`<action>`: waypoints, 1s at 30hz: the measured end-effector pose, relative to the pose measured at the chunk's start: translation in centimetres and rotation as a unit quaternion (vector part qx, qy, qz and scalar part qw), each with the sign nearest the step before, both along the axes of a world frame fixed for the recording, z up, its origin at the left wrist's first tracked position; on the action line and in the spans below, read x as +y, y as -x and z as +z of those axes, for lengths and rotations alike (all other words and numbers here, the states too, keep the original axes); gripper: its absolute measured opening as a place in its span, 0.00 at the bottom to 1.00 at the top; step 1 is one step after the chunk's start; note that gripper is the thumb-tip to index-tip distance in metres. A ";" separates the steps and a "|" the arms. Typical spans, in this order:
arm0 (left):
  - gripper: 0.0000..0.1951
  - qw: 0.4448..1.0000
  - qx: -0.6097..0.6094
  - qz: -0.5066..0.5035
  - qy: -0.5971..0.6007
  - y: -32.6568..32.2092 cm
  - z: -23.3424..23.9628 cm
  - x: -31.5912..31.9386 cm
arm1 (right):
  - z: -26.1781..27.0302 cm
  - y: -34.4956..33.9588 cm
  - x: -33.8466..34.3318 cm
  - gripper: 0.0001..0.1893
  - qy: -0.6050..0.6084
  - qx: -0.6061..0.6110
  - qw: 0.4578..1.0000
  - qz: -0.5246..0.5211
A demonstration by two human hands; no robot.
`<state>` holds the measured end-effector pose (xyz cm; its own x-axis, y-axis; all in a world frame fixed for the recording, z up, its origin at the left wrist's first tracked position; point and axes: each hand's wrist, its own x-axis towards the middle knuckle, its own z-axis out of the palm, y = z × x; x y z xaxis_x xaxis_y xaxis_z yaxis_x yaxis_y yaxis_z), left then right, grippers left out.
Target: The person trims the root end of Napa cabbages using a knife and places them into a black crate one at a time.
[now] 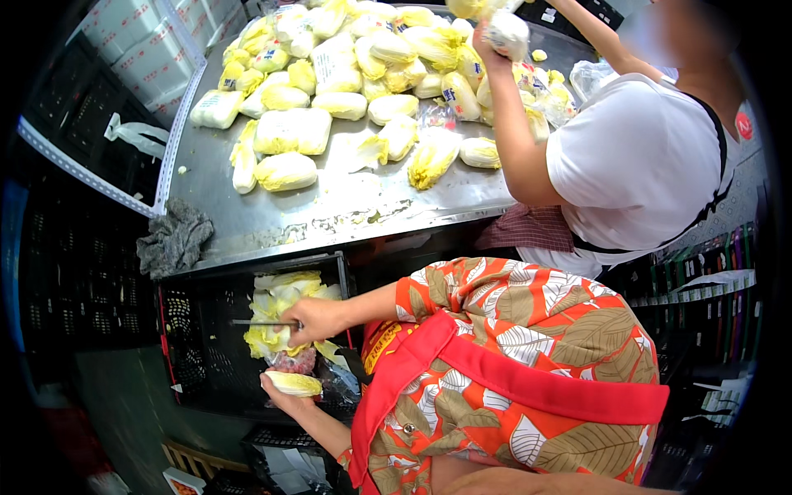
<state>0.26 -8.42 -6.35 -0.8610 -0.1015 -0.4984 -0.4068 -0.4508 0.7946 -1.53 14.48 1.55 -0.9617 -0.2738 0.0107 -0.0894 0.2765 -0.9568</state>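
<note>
In my right hand (318, 318) is a knife (257, 322), its thin blade pointing left above a black plastic crate (204, 390). Loose yellow-white cabbage leaves (278, 291) lie in the crate, beneath and around that hand. My left hand (286, 401) cradles a small, pale napa cabbage (294, 384) near the crate's lower side, apart from the knife. Between the two hands, a clear plastic bag with something reddish in it (294, 360) shows under the leaves. Crumpled dark plastic (337, 377) sits beside the cabbage.
A steel table (266, 216) bears a heap of napa cabbages (371, 62), some bagged. On its corner lies a grey rag (176, 238). A co-worker in a white shirt (619, 154) holds a wrapped cabbage (507, 36) over it. Black crates (80, 278) are stacked at left.
</note>
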 end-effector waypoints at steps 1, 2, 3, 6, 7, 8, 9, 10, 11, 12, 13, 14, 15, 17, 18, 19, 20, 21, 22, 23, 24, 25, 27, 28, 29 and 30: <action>0.22 0.999 -0.004 0.016 -0.042 0.0 0.7 0.9 | 0.8 -0.8 0.0 0.21 0.012 -0.050 0.998 0.021; 0.23 0.996 -0.008 0.033 -0.084 0.0 1.7 2.1 | 0.8 -1.0 0.0 0.23 0.004 -0.081 0.996 0.042; 0.23 0.991 -0.012 0.050 -0.125 0.2 2.3 3.1 | 0.2 -1.2 -0.3 0.24 0.000 -0.064 0.997 0.047; 0.30 0.975 -0.004 0.024 -0.221 1.1 1.4 4.4 | -1.6 -1.7 -1.1 0.27 -0.016 -0.026 0.997 0.065; 0.32 0.967 -0.002 0.013 -0.253 1.2 1.9 5.4 | -1.6 -1.8 -1.2 0.28 -0.026 -0.017 0.998 0.059; 0.33 0.968 0.010 0.003 -0.250 1.3 2.3 6.4 | -1.1 -2.0 -1.2 0.29 -0.036 -0.008 0.998 0.052; 0.34 0.965 0.007 -0.005 -0.262 1.6 2.1 6.9 | -0.8 -2.1 -1.0 0.30 -0.047 0.001 0.998 0.042; 0.35 0.965 0.007 -0.022 -0.262 1.6 2.3 7.3 | -0.9 -2.0 -0.8 0.34 -0.051 -0.006 0.998 0.043; 0.35 0.964 0.005 -0.044 -0.263 1.6 2.4 7.9 | -0.8 -1.9 -0.3 0.35 -0.045 -0.010 0.998 0.031; 0.35 0.963 0.004 -0.054 -0.266 1.7 2.7 8.2 | -0.4 -2.0 0.1 0.35 -0.038 -0.014 0.999 0.021; 0.35 0.961 0.003 -0.064 -0.269 1.8 3.1 8.5 | -0.2 -1.9 0.2 0.36 -0.032 -0.018 0.999 0.012; 0.35 0.960 0.001 -0.075 -0.271 1.9 3.3 8.6 | -1.8 -1.9 -0.1 0.34 -0.026 0.018 0.999 -0.009; 0.35 0.955 0.000 -0.080 -0.286 2.2 3.2 8.8 | -1.7 -1.8 0.2 0.34 0.014 -0.035 0.999 -0.012; 0.34 0.945 -0.005 -0.094 -0.315 2.8 2.9 8.8 | -1.5 -1.7 1.0 0.33 0.096 -0.138 0.986 -0.021; 0.32 0.943 0.006 -0.091 -0.319 3.3 2.3 8.3 | 0.3 -1.5 1.5 0.30 0.105 -0.176 0.979 -0.014; 0.31 0.941 0.016 -0.092 -0.325 3.6 2.4 8.2 | 2.0 -1.4 1.9 0.28 0.113 -0.214 0.970 -0.012; 0.28 0.933 0.035 -0.087 -0.348 3.6 2.6 8.5 | 1.9 -1.3 2.1 0.24 0.164 -0.237 0.957 -0.024; 0.27 0.943 0.029 -0.064 -0.326 3.8 2.7 8.4 | 1.4 -0.8 2.2 0.21 0.173 -0.262 0.949 -0.023; 0.27 0.951 0.045 -0.066 -0.300 4.0 2.8 8.8 | 1.1 -0.5 2.7 0.21 0.185 -0.271 0.944 -0.025; 0.27 0.959 0.061 -0.066 -0.269 4.3 3.1 9.1 | 1.1 -0.3 3.1 0.21 0.201 -0.280 0.938 -0.024; 0.27 0.957 0.065 -0.045 -0.281 4.7 3.3 9.7 | 1.1 -0.1 3.8 0.23 0.267 -0.285 0.921 -0.024; 0.28 0.964 0.060 -0.036 -0.257 5.2 3.6 10.4 | 0.9 0.1 4.5 0.24 0.290 -0.281 0.914 -0.035; 0.28 0.977 0.055 -0.006 -0.206 6.4 4.4 11.2 | 0.5 1.2 5.7 0.25 0.335 -0.275 0.900 -0.041; 0.27 0.986 0.067 -0.011 -0.149 7.4 3.8 11.4 | 1.1 1.6 6.3 0.24 0.342 -0.273 0.898 -0.050; 0.25 0.990 0.087 -0.053 -0.102 8.9 2.5 11.7 | 1.9 1.9 7.3 0.24 0.349 -0.268 0.896 -0.055; 0.24 0.988 0.107 -0.092 -0.056 10.5 0.7 12.0 | 2.6 2.4 8.0 0.24 0.346 -0.254 0.902 -0.052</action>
<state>-10.24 3.55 -5.63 -0.9467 0.1114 -0.3024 -0.3180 -0.4743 0.8209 -3.90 22.48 4.16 -0.9107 -0.2792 -0.3045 0.4011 -0.4208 -0.8136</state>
